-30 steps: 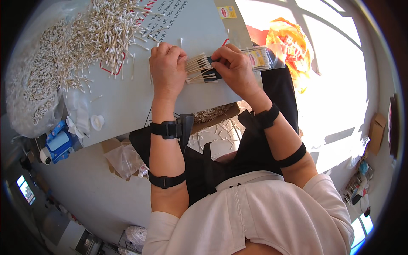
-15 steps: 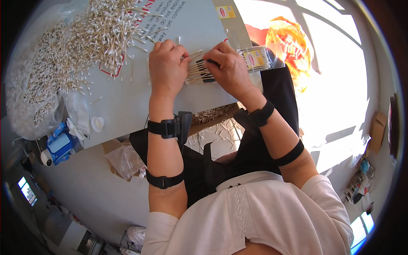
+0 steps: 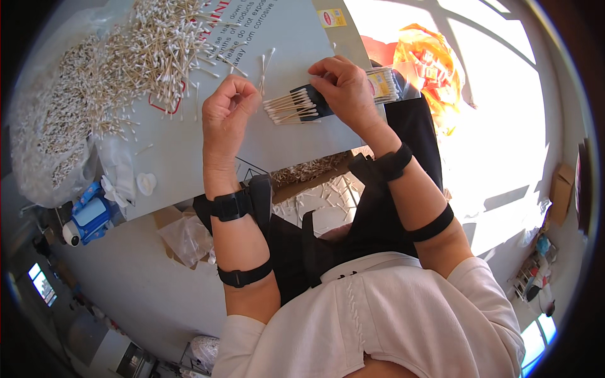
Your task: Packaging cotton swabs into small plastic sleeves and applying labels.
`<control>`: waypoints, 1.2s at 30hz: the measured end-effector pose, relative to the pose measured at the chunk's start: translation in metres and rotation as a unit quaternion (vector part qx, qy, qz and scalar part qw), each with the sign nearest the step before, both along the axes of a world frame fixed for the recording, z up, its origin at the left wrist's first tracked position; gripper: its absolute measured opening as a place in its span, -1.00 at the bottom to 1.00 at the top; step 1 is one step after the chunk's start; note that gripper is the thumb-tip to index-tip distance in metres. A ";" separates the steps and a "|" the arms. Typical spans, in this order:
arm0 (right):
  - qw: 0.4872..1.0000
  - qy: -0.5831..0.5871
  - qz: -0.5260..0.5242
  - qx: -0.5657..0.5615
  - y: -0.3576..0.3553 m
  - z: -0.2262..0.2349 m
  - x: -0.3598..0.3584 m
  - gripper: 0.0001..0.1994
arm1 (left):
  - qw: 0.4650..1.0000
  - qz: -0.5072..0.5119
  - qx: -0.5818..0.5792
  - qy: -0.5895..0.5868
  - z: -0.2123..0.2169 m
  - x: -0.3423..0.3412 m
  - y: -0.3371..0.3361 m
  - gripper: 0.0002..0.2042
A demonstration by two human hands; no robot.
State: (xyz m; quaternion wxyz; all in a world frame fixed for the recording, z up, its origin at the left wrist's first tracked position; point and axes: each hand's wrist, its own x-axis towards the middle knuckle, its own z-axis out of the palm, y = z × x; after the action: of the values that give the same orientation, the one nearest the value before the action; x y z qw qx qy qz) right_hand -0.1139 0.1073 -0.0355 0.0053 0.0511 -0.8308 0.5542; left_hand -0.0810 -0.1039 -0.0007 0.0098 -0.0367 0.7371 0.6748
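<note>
My left hand is closed in a pinch over the table, its fingertips close to two cotton swabs. Whatever lies between its fingers, if anything, cannot be made out. My right hand is curled, thumb near index fingertip, by the upper edge of a dark flat piece; the pinch hides any small thing. A row of cotton swabs lies partly on that dark piece, between my hands. Past my right hand is a clear pack of swabs with a yellow label.
A large heap of loose cotton swabs spills from a clear plastic bag at the left of the grey table. A small yellow card lies at the far edge. An orange plastic bag stands at the right; a blue-and-white object is left.
My left hand has drawn back to the left. My right hand has lifted up and away from the swab row, which now shows more fully with the dark piece.
</note>
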 end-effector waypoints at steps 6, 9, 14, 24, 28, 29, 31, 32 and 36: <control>0.998 -0.044 0.038 0.027 0.008 0.008 0.005 -0.84 | 0.981 -0.164 -0.079 -0.061 0.003 0.029 -0.002 -0.91; 0.995 -0.049 0.088 0.021 0.008 0.010 0.014 -0.78 | 0.974 0.040 -0.186 -0.119 -0.009 0.002 0.012 -0.90; 0.990 0.024 0.129 0.058 0.008 0.008 0.025 -0.72 | 0.878 0.041 -0.476 0.042 -0.025 -0.038 0.031 -0.89; 0.992 0.030 0.092 0.075 0.011 0.004 0.026 -0.81 | 0.901 -0.047 -0.429 0.045 -0.023 -0.007 0.027 -0.91; 0.983 0.108 0.121 0.083 0.005 0.001 0.027 -0.84 | 0.911 0.003 -0.403 0.088 -0.021 0.007 0.028 -0.85; 0.979 0.119 0.128 0.107 0.003 0.000 0.027 -0.86 | 0.913 0.009 -0.394 0.102 -0.020 0.011 0.029 -0.83; 0.974 0.128 0.134 0.133 0.005 -0.004 0.025 -0.88 | 0.910 0.002 -0.400 0.108 -0.018 0.022 0.033 -0.83; 0.973 0.125 0.140 0.136 0.004 -0.004 0.024 -0.89 | 0.906 -0.001 -0.408 0.112 -0.017 0.026 0.033 -0.82; 0.971 0.114 0.149 0.147 0.002 -0.005 0.024 -0.90 | 0.896 -0.001 -0.432 0.107 -0.023 0.032 0.032 -0.82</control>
State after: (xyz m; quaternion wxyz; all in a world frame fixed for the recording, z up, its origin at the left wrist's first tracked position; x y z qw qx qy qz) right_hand -0.0898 0.1093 -0.0401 0.0100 0.2376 -0.8801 0.4109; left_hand -0.0493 -0.0714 -0.0240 -0.0848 0.0358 0.9526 0.2901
